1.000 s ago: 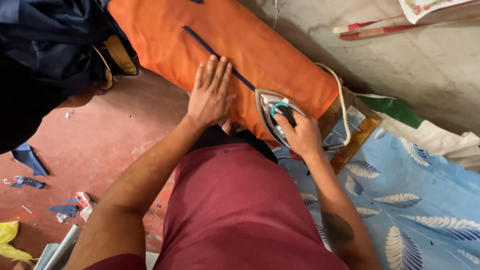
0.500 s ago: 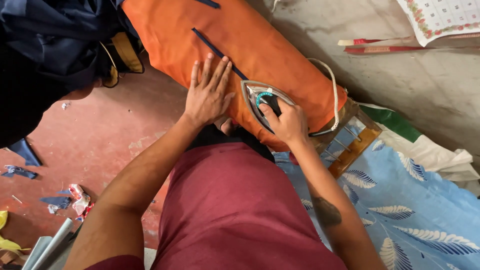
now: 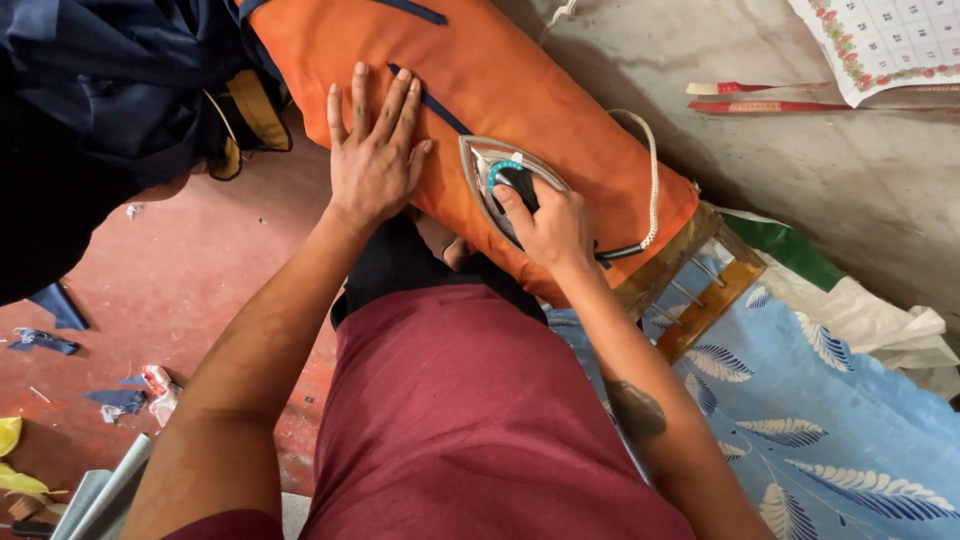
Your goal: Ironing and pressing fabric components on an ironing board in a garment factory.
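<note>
An orange cloth (image 3: 520,90) with a dark blue stripe (image 3: 440,112) lies spread over a padded board. My left hand (image 3: 372,155) rests flat on it, fingers spread, pressing the cloth down beside the stripe. Just to the right, my right hand (image 3: 545,222) grips the black handle of a metal clothes iron (image 3: 487,170), whose pointed soleplate sits on the orange cloth. A white braided cord (image 3: 652,180) runs from the back of the iron along the cloth's right edge.
A heap of dark navy fabric (image 3: 110,90) lies at the upper left. Blue cloth scraps (image 3: 45,340) litter the red floor (image 3: 190,290). A wooden frame (image 3: 700,290) and a blue leaf-print sheet (image 3: 840,420) sit at right. A calendar (image 3: 890,40) hangs on the grey wall.
My right hand has slid the iron to the left along the orange cloth, closer to my left hand. My left hand has stayed pressed flat on the cloth.
</note>
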